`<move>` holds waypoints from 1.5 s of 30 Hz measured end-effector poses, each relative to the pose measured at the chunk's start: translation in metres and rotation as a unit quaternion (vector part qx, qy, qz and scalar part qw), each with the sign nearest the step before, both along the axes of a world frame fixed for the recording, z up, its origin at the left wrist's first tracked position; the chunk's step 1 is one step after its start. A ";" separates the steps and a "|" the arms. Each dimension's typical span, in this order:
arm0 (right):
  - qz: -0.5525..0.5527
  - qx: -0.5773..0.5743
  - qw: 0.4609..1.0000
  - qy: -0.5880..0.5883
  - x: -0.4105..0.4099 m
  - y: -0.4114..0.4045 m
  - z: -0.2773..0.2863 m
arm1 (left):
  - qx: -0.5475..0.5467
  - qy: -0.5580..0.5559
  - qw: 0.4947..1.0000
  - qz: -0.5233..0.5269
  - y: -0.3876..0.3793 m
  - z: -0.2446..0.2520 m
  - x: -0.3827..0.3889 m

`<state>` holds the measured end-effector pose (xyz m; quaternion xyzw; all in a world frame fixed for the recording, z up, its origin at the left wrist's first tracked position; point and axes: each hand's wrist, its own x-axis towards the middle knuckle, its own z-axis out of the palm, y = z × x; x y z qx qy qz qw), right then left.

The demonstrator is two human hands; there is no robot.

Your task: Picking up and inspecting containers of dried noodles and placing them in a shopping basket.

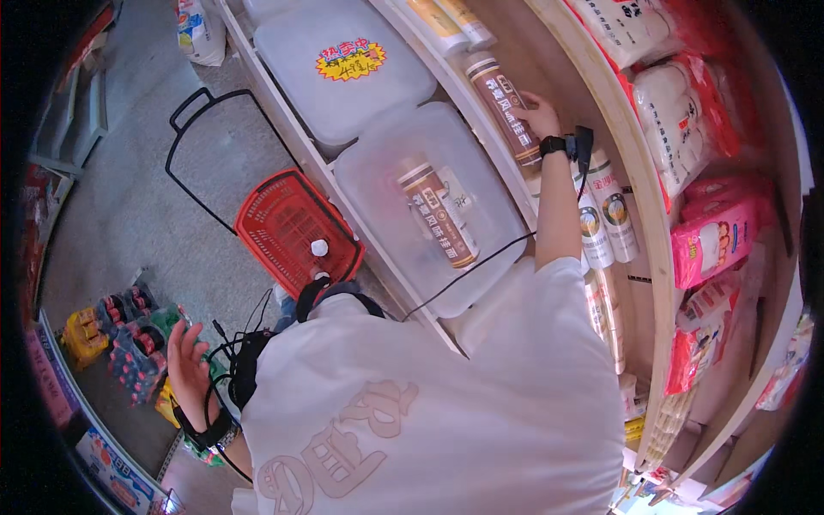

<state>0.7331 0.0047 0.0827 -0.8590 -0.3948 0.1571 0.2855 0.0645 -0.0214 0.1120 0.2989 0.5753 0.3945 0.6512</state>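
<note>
My right hand [539, 117] reaches onto a shelf, its thumb and fingers around one side of a brown cylindrical pack of dried noodles [505, 106]. That pack lies on the shelf next to yellow-and-white noodle packs [444, 22]. A matching brown noodle pack [441, 215] rests on the lid of a translucent plastic bin [370, 193] in front of the shelf. Away from the shelf, at the lower left, my left hand [188, 364] hangs with fingers apart and nothing in it.
A red shopping basket [277, 219] with a black pull handle [193, 100] stands on the floor beside the bins. White noodle packs [608, 212] lie near my right forearm. Higher shelves hold bagged noodles [666, 129] and pink packages [714, 248]. Bundled bottles [138, 354] stand at left.
</note>
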 end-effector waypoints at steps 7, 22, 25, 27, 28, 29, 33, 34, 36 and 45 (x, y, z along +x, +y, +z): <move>0.072 0.062 0.987 -0.132 -0.010 -0.012 -0.014 | -0.005 0.006 1.000 0.003 -0.001 -0.001 0.002; 0.113 0.029 0.977 0.180 0.014 -0.017 -0.010 | 0.020 -0.003 1.000 0.003 0.003 -0.006 0.007; 0.068 0.013 0.981 0.184 0.008 -0.006 0.005 | -0.008 0.001 1.000 -0.006 0.004 -0.001 0.013; 0.010 0.062 0.997 0.053 0.023 -0.006 -0.009 | 0.012 0.007 1.000 0.018 0.002 -0.003 0.015; -0.025 0.052 0.998 -0.003 0.030 -0.005 -0.012 | -0.001 0.019 1.000 0.010 0.004 -0.007 0.011; -0.060 0.042 0.996 -0.058 0.037 -0.008 -0.015 | 0.000 0.019 1.000 0.001 0.005 -0.009 0.009; -0.077 0.005 0.992 -0.099 -0.002 -0.005 -0.002 | -0.004 0.021 1.000 0.019 0.003 -0.005 0.012; -0.075 0.006 0.992 -0.099 -0.006 -0.005 -0.004 | -0.006 0.012 1.000 0.024 0.003 -0.004 0.012; -0.083 0.053 0.990 -0.101 -0.009 -0.007 -0.009 | -0.004 0.012 1.000 0.018 0.004 -0.007 0.009; -0.134 0.060 0.989 -0.018 -0.003 -0.005 -0.008 | 0.004 0.002 1.000 0.003 0.005 -0.016 0.004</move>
